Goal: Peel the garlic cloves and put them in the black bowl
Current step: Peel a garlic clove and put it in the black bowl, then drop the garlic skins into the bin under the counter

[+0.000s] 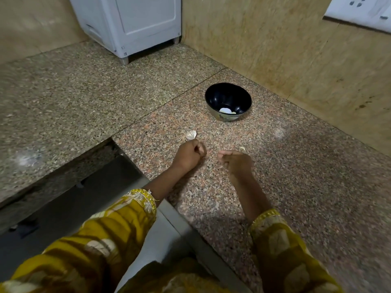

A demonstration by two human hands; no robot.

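Note:
The black bowl stands on the granite counter near the right wall, with pale peeled garlic pieces at its bottom. My left hand rests on the counter in front of the bowl, fingers curled, with nothing visible in it. A whitish garlic skin lies just beyond its knuckles. My right hand is a short way to the right, fingers curled. A small pale garlic clove shows at its fingertips. The two hands are apart and not touching.
A speckled granite counter runs along tan walls at the right and back. A white appliance stands at the far corner. To the left the counter drops to a dark recess. A switch plate is mounted on the wall at top right.

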